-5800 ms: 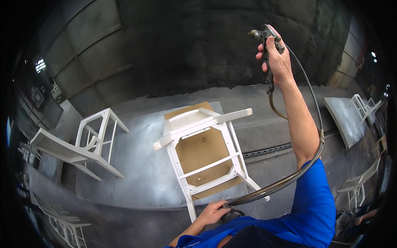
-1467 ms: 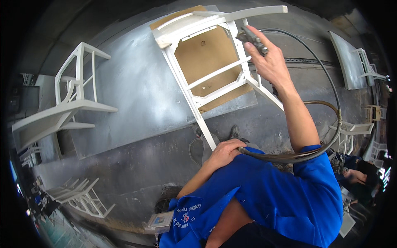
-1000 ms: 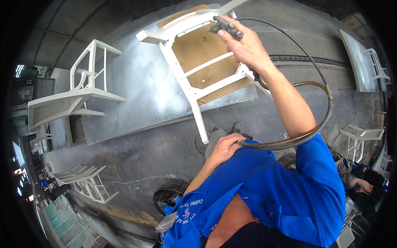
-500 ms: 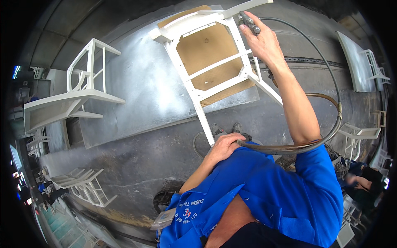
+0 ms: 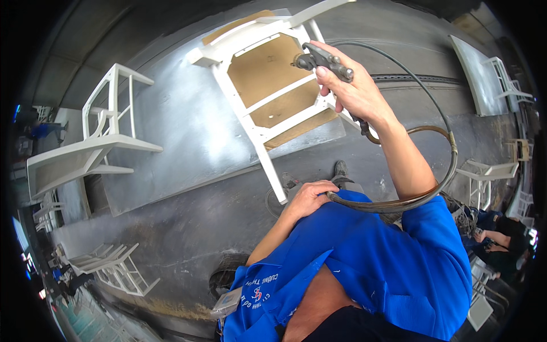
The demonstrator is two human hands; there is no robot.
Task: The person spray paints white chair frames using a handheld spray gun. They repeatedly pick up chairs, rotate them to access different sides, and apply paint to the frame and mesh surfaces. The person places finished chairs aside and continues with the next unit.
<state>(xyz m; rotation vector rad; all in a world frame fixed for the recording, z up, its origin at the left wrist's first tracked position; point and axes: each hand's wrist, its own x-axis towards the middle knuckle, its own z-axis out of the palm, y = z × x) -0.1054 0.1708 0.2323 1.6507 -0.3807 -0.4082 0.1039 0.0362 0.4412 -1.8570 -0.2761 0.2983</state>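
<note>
A spray gun (image 5: 323,61) is gripped in my right hand (image 5: 362,94), its nozzle facing left. It hovers over the right side of a white chair frame (image 5: 279,126), whose legs reach toward me. A brown board (image 5: 265,68) shows through the frame's opening. From the gun, a dark hose (image 5: 436,94) loops out to the right and back to my waist. There my left hand (image 5: 312,196) has its fingers curled against my shirt at the hose, close to the end of one chair leg. Those fingers partly hide their hold.
Under the chair frame is a shiny metal-topped surface (image 5: 188,128). More white chairs stand at left (image 5: 94,151), lower left (image 5: 117,268) and right (image 5: 487,174). Another metal panel (image 5: 478,80) leans at the far right. A co-worker (image 5: 501,242) is at the right edge.
My right hand has drawn the spray gun nearer and to the left, away from the chair's far corner, and turned it. My left hand stays at my waist.
</note>
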